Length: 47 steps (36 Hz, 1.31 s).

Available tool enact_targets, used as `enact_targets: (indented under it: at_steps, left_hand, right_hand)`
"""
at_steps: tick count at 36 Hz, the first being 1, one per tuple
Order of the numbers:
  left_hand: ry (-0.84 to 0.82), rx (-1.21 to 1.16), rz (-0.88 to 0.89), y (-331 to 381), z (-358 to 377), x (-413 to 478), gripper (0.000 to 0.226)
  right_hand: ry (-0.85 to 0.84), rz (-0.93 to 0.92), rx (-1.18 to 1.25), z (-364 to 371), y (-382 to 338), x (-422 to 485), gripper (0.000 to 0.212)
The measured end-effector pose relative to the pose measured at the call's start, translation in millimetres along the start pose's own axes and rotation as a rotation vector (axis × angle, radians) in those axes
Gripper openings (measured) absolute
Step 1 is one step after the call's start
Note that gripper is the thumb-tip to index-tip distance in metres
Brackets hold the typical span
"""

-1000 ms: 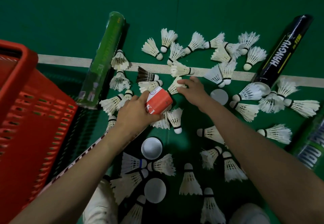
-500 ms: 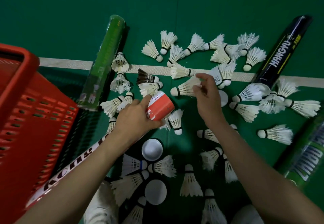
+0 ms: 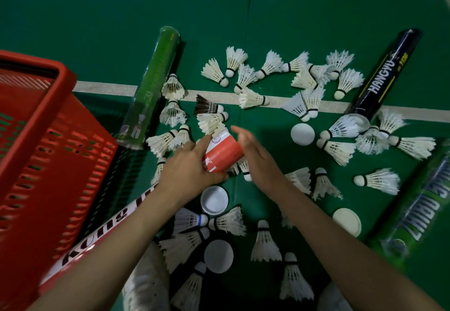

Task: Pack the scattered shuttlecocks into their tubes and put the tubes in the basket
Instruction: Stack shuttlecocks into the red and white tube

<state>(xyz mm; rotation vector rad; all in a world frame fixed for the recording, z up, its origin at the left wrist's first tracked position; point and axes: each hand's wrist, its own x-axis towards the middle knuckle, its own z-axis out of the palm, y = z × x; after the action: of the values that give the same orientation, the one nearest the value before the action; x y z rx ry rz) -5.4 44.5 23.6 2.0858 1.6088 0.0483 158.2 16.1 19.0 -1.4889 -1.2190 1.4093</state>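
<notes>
My left hand (image 3: pixel 192 164) grips a red-and-white tube (image 3: pixel 225 151) near its open end; the tube's white body runs down-left under my forearm. My right hand (image 3: pixel 258 162) lies flat against the tube's mouth with its fingers straight, and I see no shuttlecock in it. Several white shuttlecocks (image 3: pixel 336 148) lie scattered on the green floor around both hands, and one black-feathered shuttlecock (image 3: pixel 207 107) lies just above the tube. The red basket (image 3: pixel 48 106) stands at the left.
A green tube (image 3: pixel 153 86) lies beside the basket, a black tube (image 3: pixel 384 74) at the upper right and another green tube (image 3: pixel 418 208) at the right edge. Several white caps (image 3: pixel 302 134) lie among the shuttlecocks. A white shoe (image 3: pixel 146 286) shows at the bottom.
My right hand picked a shuttlecock off the floor near the white line and brought it to the tube's mouth; that shuttlecock is no longer visible. My left hand kept hold of the tube.
</notes>
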Motion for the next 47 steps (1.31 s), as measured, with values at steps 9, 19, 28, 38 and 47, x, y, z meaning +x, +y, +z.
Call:
enact_targets:
  at_steps: [9, 19, 28, 38, 47]
  left_hand:
    - [-0.031, 0.016, -0.143, -18.9, 0.9, 6.3, 0.092]
    - [-0.045, 0.001, -0.095, -8.5, 3.8, 4.1, 0.082]
    - [-0.083, -0.014, -0.032, 13.9, 7.2, -1.2, 0.087]
    - [-0.113, -0.048, 0.019, 26.6, 7.2, 0.2, 0.091]
    - [-0.077, -0.055, 0.083, 34.1, 10.4, 0.5, 0.089]
  right_hand:
    - [-0.019, 0.017, -0.684, -23.6, 51.4, 27.6, 0.045]
    - [-0.01, 0.124, -1.023, -28.1, 70.6, 22.0, 0.028]
    - [0.33, 0.109, -0.457, -61.6, 32.4, 2.5, 0.017]
    - [0.406, -0.087, -0.306, -55.3, 11.5, -8.4, 0.029]
    - [0.267, -0.077, -0.273, -37.8, 6.0, -18.8, 0.035]
